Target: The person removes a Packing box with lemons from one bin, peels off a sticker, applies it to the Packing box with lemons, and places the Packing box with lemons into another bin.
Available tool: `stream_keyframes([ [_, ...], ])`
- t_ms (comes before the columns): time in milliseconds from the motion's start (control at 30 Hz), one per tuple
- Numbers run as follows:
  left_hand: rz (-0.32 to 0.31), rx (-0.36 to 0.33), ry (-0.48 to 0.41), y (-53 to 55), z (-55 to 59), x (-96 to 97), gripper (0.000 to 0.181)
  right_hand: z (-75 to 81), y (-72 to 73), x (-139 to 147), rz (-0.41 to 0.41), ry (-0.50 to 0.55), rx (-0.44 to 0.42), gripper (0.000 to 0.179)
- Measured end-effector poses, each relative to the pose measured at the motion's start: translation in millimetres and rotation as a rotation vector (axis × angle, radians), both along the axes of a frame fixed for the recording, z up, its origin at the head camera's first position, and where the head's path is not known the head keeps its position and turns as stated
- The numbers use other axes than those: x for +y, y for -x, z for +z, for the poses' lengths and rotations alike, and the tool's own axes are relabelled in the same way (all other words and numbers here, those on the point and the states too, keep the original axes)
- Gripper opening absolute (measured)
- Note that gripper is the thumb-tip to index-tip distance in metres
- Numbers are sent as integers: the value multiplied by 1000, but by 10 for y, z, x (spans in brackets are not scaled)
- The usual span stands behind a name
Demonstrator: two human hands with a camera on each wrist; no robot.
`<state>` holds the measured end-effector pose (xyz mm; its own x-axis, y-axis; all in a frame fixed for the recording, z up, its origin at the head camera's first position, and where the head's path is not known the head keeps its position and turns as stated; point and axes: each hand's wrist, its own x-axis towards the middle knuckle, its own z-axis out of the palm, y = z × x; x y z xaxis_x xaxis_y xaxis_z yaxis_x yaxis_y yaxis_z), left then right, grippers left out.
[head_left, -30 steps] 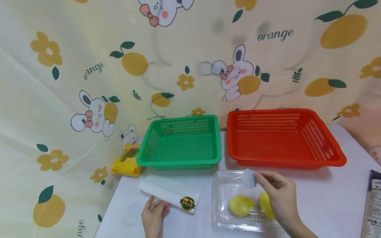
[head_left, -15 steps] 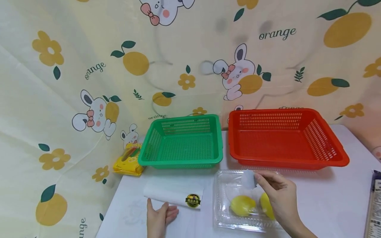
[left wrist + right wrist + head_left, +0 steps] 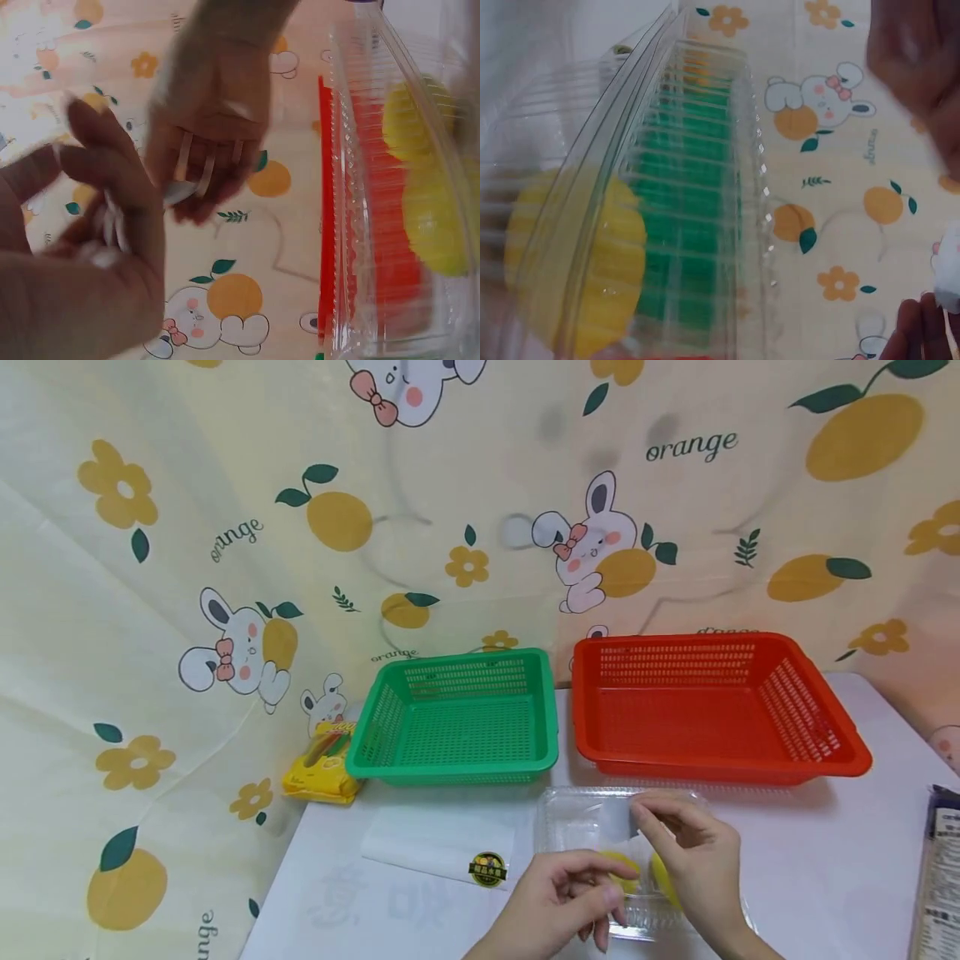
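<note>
A clear plastic clamshell box (image 3: 558, 814) with yellow lemons (image 3: 577, 262) inside stands in front of the baskets. Above its lid my right hand (image 3: 693, 852) pinches a small grey-white sticker (image 3: 180, 193) between thumb and fingers. My left hand (image 3: 551, 902) hovers over the box's front left part, fingers loosely bent with nothing in them, and hides part of one lemon. To the left lies a white backing sheet (image 3: 420, 843) bearing a round black-and-gold sticker (image 3: 487, 869), which no hand touches.
Behind the sheet stands a green basket (image 3: 457, 772), with a red basket (image 3: 697, 768) to its right. A yellow packet (image 3: 322, 768) sits beside the green basket. At the right table edge lies a dark-topped printed package (image 3: 937, 868).
My left hand has let go of the white sheet and moved right, over the box. The sheet now lies flatter on the table. My right hand stays almost in place with its sticker.
</note>
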<state>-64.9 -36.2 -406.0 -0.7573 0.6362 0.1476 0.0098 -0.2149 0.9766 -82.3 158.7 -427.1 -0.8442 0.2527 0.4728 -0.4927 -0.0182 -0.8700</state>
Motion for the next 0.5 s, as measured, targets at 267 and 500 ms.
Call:
stream_keyframes([
  [267,256,-107,18,163,-31,185,34,-63,14,2,183,-150,463,16],
  [500,326,-62,20,226,-100,234,28,-77,-8,81,224,-420,500,18],
])
